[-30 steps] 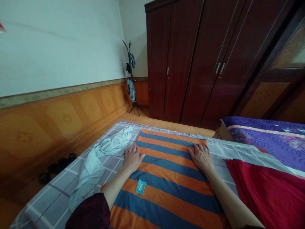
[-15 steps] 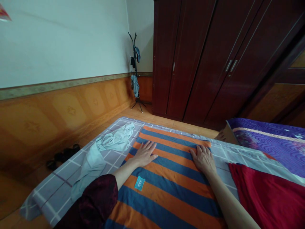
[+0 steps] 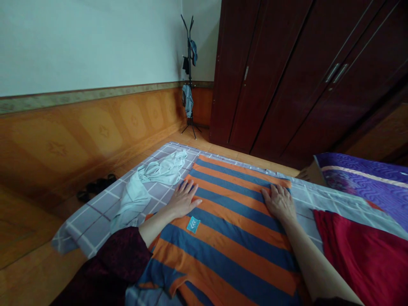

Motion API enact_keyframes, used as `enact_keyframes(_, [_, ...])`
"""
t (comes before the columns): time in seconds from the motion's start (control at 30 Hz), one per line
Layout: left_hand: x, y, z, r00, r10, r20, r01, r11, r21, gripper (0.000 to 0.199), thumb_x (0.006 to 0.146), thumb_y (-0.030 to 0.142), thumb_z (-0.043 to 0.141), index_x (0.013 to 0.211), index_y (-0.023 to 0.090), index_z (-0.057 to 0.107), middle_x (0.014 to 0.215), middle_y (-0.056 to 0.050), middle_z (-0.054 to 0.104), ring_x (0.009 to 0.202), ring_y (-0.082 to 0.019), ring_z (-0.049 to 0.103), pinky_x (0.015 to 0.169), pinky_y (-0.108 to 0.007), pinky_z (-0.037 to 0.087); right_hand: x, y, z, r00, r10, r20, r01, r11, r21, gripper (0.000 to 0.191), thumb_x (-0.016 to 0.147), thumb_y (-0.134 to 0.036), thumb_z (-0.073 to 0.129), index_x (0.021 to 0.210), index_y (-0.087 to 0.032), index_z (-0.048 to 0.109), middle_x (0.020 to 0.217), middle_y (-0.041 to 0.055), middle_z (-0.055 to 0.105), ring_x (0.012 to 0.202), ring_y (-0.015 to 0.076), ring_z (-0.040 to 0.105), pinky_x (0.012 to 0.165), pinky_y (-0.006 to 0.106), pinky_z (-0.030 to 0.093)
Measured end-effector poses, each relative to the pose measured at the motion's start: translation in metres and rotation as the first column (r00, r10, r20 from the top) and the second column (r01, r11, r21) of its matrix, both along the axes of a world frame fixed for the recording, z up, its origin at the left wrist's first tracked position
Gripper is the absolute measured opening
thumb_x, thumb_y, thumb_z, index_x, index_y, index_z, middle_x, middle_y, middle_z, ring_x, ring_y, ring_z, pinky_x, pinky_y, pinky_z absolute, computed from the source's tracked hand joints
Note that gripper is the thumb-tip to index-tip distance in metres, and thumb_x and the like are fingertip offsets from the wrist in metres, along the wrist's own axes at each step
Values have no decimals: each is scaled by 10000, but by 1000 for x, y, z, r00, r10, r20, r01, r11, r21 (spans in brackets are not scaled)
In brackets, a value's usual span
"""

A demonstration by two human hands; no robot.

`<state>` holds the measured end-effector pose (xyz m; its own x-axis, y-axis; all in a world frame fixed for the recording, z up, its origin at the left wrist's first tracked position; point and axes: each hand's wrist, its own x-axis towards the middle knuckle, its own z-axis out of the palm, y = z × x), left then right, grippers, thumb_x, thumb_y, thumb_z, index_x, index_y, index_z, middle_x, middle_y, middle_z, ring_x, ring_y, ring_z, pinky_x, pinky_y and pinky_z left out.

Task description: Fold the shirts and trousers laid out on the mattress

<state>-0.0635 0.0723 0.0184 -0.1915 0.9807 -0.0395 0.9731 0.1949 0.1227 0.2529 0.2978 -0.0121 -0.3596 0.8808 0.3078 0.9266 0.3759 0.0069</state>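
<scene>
White wall (image 3: 95, 46) above orange-brown panelling (image 3: 79, 127) formed the left background; a dark red wardrobe (image 3: 270, 76) and a black coat stand (image 3: 190, 76) stood beyond a surface spread with a grey checked sheet (image 3: 92, 216). From my remote post I recorded an orange-and-blue striped garment (image 3: 236, 231) laid out mostly flat on that sheet, between a crumpled pale garment (image 3: 153, 172) and a red cloth (image 3: 363, 255).

Left hand (image 3: 184, 199) lay palm down over the garment's left edge, beyond its turquoise patch (image 3: 193, 224). Right hand (image 3: 280, 202) lay palm down at the right edge, near the far corner. On each I noted the grip unclenched, fingers extended, thumb apart from them, with the cloth beneath. How firmly either palm pressed, I could not tell.

Both hands and forearms concealed strips of the garment's sides, and its near portion ran out of view at the bottom. A maroon sleeve (image 3: 124, 255) covered the pale garment's near end. The red cloth and a purple quilt (image 3: 360, 172) were cut off at the right. Dark items (image 3: 97, 187) on the floor at left, possibly footwear, were too shadowed to identify.
</scene>
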Motion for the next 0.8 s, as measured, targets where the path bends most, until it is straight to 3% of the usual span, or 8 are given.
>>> enact_keyframes(0.1, [-12, -25, 8, 999, 1, 32, 0, 999, -38, 667, 913, 564, 338, 1449, 168, 295, 1533, -107, 218, 1418, -287, 125, 1129, -466, 154, 2, -1, 3, 1000, -1, 24, 2, 1000, -27, 592, 923, -477, 311, 1308, -53, 463, 1354, 209, 430, 1249, 339, 369, 1009, 443, 294])
enact_keyframes(0.23, [-16, -95, 28, 995, -23, 95, 30, 997, -74, 630, 919, 520, 389, 1453, 202, 284, 1542, -97, 185, 1412, -278, 159, 1132, -469, 166, -5, -15, 14, 998, 30, 55, -25, 996, -86, 597, 906, -504, 356, 1319, -84, 453, 1360, 225, 415, 1237, 381, 386, 964, 497, 333])
enact_keyframes(0.37, [0, -163, 43, 939, -228, 256, 257, 963, -86, 783, 832, 600, 515, 1472, 277, 201, 1538, -68, 205, 1407, -296, 171, 1127, -503, 179, -41, -87, 32, 962, 269, 39, -257, 946, -198, 630, 889, -508, 416, 1352, -80, 434, 1414, 237, 364, 1313, 363, 321, 1014, 486, 321])
enact_keyframes(0.47, [3, -192, 33, 910, -335, 243, 361, 930, -69, 775, 790, 521, 617, 1449, 295, 279, 1525, -53, 254, 1397, -304, 208, 1121, -506, 217, -67, -178, 53, 847, 528, -60, -516, 790, -332, 624, 900, -533, 401, 1373, -129, 441, 1477, 172, 310, 1370, 331, 239, 1074, 486, 282])
enact_keyframes(0.57, [-13, -206, 14, 957, -279, 82, 275, 960, 57, 574, 829, 236, 560, 1386, 243, 420, 1476, -68, 364, 1357, -262, 319, 1121, -472, 263, -71, -260, 81, 592, 769, -241, -749, 414, -517, 624, 896, -590, 388, 1378, -198, 452, 1468, 122, 346, 1360, 329, 272, 1066, 485, 324])
enact_keyframes(0.63, [-26, -210, 5, 969, -247, -8, 245, 955, 169, 541, 806, 132, 516, 1339, 214, 482, 1420, -84, 448, 1316, -258, 386, 1097, -464, 319, -67, -293, 96, 445, 828, -341, -819, 222, -530, 566, 902, -556, 425, 1374, -245, 453, 1431, 75, 418, 1323, 287, 359, 1049, 409, 373])
enact_keyframes(0.7, [-33, -210, 2, 971, -232, -62, 240, 937, 255, 508, 796, 108, 502, 1296, 199, 524, 1387, -98, 483, 1289, -268, 417, 1058, -462, 380, -65, -308, 99, 440, 826, -354, -836, 233, -496, 529, 912, -482, 462, 1384, -245, 433, 1428, 62, 426, 1300, 252, 401, 1038, 349, 389])
enact_keyframes(0.8, [-33, -207, 7, 974, -214, -79, 228, 897, 378, 393, 801, 65, 459, 1137, 189, 623, 1325, -98, 536, 1244, -251, 462, 1016, -430, 427, -75, -317, 80, 526, 786, -325, -834, 400, -381, 582, 867, -420, 538, 1377, -162, 429, 1407, 118, 446, 1277, 291, 419, 1030, 389, 394])
